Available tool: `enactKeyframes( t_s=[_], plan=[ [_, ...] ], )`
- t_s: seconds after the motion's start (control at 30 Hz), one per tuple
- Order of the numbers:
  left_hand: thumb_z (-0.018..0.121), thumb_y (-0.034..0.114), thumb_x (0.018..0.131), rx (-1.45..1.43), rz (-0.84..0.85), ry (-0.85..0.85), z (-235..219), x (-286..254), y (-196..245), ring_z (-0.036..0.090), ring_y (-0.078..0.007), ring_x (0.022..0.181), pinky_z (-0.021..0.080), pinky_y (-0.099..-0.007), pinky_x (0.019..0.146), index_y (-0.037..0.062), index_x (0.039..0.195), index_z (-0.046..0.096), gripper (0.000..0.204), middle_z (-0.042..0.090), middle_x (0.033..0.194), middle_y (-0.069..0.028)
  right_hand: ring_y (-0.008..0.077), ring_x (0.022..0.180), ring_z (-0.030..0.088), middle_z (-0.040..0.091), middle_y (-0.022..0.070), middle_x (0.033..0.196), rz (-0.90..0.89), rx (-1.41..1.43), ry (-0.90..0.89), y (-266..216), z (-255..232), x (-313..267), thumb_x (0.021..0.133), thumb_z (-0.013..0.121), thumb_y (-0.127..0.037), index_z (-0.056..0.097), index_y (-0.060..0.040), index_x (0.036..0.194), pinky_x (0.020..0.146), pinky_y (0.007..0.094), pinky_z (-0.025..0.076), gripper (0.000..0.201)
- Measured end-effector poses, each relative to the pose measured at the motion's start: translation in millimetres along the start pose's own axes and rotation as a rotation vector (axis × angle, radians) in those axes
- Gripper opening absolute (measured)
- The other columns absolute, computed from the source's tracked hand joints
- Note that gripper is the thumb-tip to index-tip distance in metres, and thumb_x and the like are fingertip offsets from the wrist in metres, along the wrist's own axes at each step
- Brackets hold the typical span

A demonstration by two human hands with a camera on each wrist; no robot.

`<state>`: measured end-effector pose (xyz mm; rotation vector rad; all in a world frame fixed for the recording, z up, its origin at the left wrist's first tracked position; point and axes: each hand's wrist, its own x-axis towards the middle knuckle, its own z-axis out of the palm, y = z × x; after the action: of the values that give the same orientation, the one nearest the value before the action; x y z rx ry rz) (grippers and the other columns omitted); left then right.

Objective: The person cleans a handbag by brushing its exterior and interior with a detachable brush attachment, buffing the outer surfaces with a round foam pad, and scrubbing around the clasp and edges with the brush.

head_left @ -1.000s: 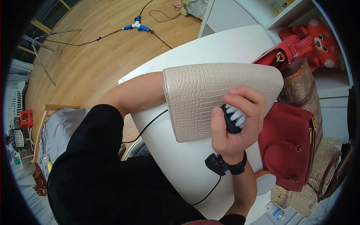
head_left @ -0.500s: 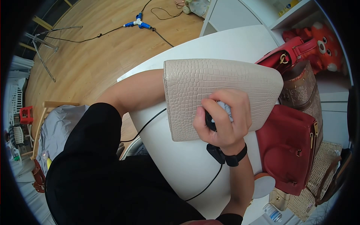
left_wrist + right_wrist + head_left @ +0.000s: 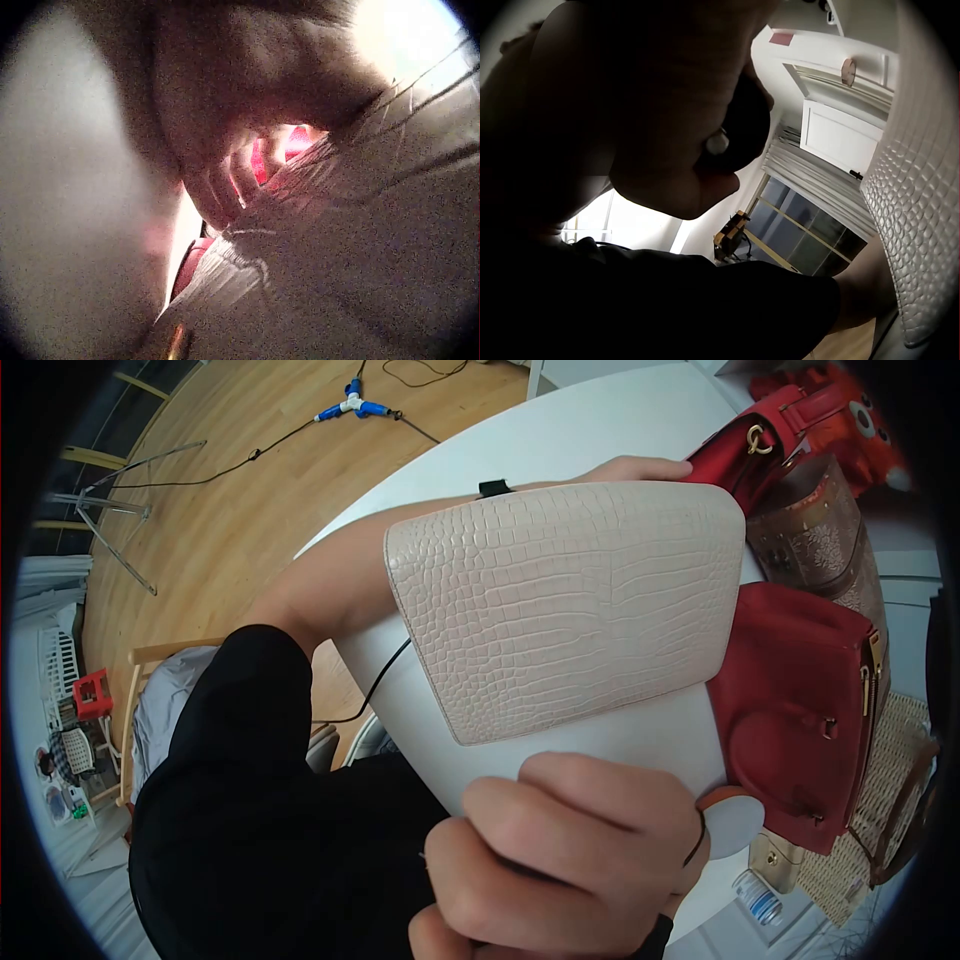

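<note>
A beige crocodile-textured handbag (image 3: pixel 580 600) leans over the white table, propped on the left forearm. My left hand (image 3: pixel 640 468) shows above the bag's far edge, fingers stretched out toward the red bags. In the left wrist view its fingers (image 3: pixel 241 176) lie along the bag's pale surface. Close to the head camera, my right hand (image 3: pixel 570 850) is raised off the bag in a fist. It grips a small brush, whose black back (image 3: pixel 746 124) shows in the right wrist view; the bristles are hidden there.
A dark red handbag (image 3: pixel 790 710), a brown patterned bag (image 3: pixel 815 520) and a bright red bag (image 3: pixel 735 450) crowd the table's right side. By them are a round white pad (image 3: pixel 733 826), a woven basket (image 3: pixel 840 860) and a small bottle (image 3: pixel 758 900). A black cable (image 3: pixel 385 675) crosses the table's left edge.
My right hand has lifted off the bag's surface with the brush and come down toward the head camera. The left hand now shows past the bag's far edge, and the bag has tilted.
</note>
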<state>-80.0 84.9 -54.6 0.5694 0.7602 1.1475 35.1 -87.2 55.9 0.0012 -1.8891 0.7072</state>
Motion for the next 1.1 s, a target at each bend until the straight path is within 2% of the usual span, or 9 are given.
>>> enactKeyframes(
  t_s=[0.17, 0.23, 0.27, 0.4, 0.47, 0.57, 0.8, 0.9, 1.1],
  plan=[
    [0.043, 0.047, 0.110, -0.010, -0.036, 0.025, -10, -7, 1, 0.064, -0.0166, 0.110, 0.048, -0.0334, 0.101, -0.0010, 0.123, 0.067, 0.055, 0.070, 0.121, -0.0115, 0.0128, 0.060, 0.054, 0.055, -0.0030, 0.070, 0.097, -0.091, -0.281, -12, -43, 15, 0.070, 0.067, -0.020, 0.056, -0.0129, 0.069, 0.056, 0.0269, 0.041, 0.013],
    [0.051, 0.045, 0.108, -0.071, -0.065, -0.145, -21, -2, -5, 0.067, -0.0144, 0.105, 0.050, -0.0301, 0.098, -0.0021, 0.120, 0.068, 0.052, 0.073, 0.115, -0.0095, 0.0120, 0.063, 0.060, 0.062, -0.0044, 0.073, 0.118, -0.133, -0.423, -13, -51, 22, 0.079, 0.072, -0.026, 0.058, -0.0151, 0.070, 0.058, 0.0276, 0.047, 0.020],
    [0.050, 0.046, 0.108, -0.042, -0.045, -0.211, -20, -2, -7, 0.067, -0.0141, 0.100, 0.050, -0.0315, 0.096, -0.0004, 0.115, 0.069, 0.050, 0.073, 0.111, -0.0074, 0.0211, 0.050, 0.049, 0.057, 0.0079, 0.064, -0.224, -0.040, 0.014, 21, -19, 6, 0.046, 0.065, -0.026, 0.056, -0.0071, 0.063, 0.044, 0.0258, 0.040, 0.027],
    [0.048, 0.046, 0.109, 0.038, -0.031, -0.271, -17, -10, -5, 0.065, -0.0130, 0.098, 0.049, -0.0312, 0.094, 0.0018, 0.115, 0.069, 0.049, 0.072, 0.109, -0.0068, 0.0220, 0.062, 0.063, 0.059, 0.0007, 0.072, -0.470, -0.050, -0.065, 26, -39, 10, 0.066, 0.064, -0.021, 0.056, -0.0161, 0.070, 0.051, 0.0326, 0.052, 0.011],
    [0.048, 0.045, 0.109, 0.064, -0.030, -0.239, -14, -16, -4, 0.065, -0.0123, 0.094, 0.049, -0.0309, 0.092, 0.0033, 0.110, 0.071, 0.047, 0.073, 0.106, -0.0055, 0.0146, 0.062, 0.060, 0.062, 0.0005, 0.075, 0.095, -0.032, -0.279, 16, -56, 1, 0.070, 0.077, -0.013, 0.056, -0.0141, 0.072, 0.055, 0.0277, 0.045, 0.021],
    [0.053, 0.043, 0.107, 0.095, -0.041, -0.207, -9, -24, 2, 0.064, -0.0109, 0.089, 0.050, -0.0300, 0.087, 0.0071, 0.107, 0.074, 0.041, 0.073, 0.102, -0.0034, 0.0213, 0.061, 0.058, 0.059, 0.0062, 0.078, 0.085, 0.010, -0.383, 48, -55, -7, 0.060, 0.074, -0.003, 0.059, -0.0088, 0.079, 0.053, 0.0309, 0.047, 0.025],
    [0.056, 0.039, 0.106, 0.292, -0.083, -0.181, -10, -27, 5, 0.060, -0.0062, 0.086, 0.048, -0.0268, 0.083, 0.0122, 0.103, 0.076, 0.034, 0.070, 0.095, 0.0015, 0.0222, 0.059, 0.058, 0.062, 0.0082, 0.079, 0.340, -0.045, -0.384, 54, -70, -57, 0.062, 0.073, 0.004, 0.058, -0.0069, 0.081, 0.054, 0.0293, 0.047, 0.027],
    [0.054, 0.041, 0.107, 0.314, -0.093, -0.181, -7, -27, 4, 0.064, -0.0091, 0.095, 0.049, -0.0281, 0.090, 0.0095, 0.117, 0.076, 0.040, 0.073, 0.108, -0.0030, 0.0201, 0.062, 0.059, 0.063, 0.0094, 0.080, 0.429, -0.008, -0.243, 52, -76, -68, 0.065, 0.073, 0.004, 0.055, -0.0062, 0.082, 0.056, 0.0280, 0.047, 0.026],
    [0.063, 0.053, 0.099, -0.144, -0.301, -0.232, -15, -22, -8, 0.067, -0.0159, 0.104, 0.052, -0.0333, 0.096, -0.0019, 0.128, 0.068, 0.062, 0.069, 0.132, -0.0151, 0.0195, 0.063, 0.059, 0.064, 0.0117, 0.080, 0.316, -0.097, -0.147, 52, -70, -76, 0.069, 0.071, 0.003, 0.054, -0.0052, 0.082, 0.057, 0.0279, 0.047, 0.023]
  ],
)
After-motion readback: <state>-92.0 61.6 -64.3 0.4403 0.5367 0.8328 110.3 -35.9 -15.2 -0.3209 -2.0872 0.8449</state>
